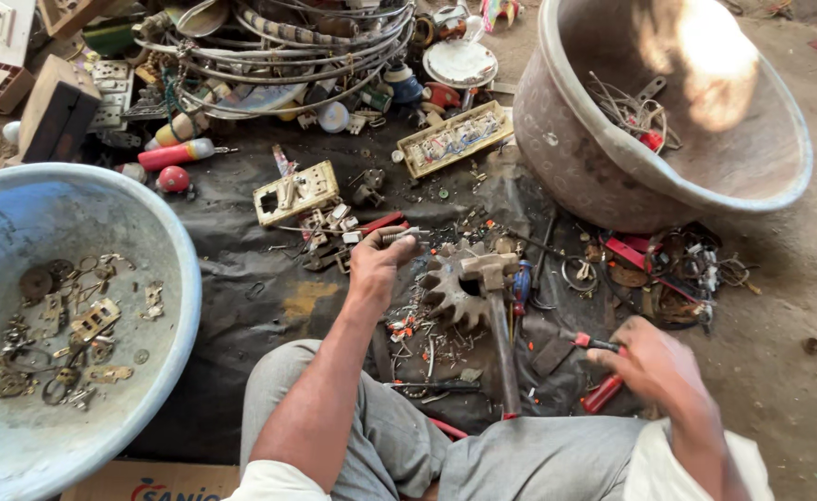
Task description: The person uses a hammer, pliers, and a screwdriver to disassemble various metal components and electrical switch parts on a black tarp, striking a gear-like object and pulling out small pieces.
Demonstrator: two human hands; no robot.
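Note:
My left hand [376,263] is closed around a small metal part with a threaded end, held just left of a large rusty gear [447,293]. A hammer [497,320] lies with its head resting on the gear and its handle pointing toward me. My right hand [654,364] grips a red-handled tool [603,390], likely pliers, low at the right. Small screws and red plastic bits litter the black sheet [251,278] between my hands.
A blue basin [172,241] at left holds several brass scraps. A large grey basin [566,139] at upper right holds wires and bits. Broken switch plates [295,192], wire hoops and scrap lie along the far edge. My knees are at the bottom.

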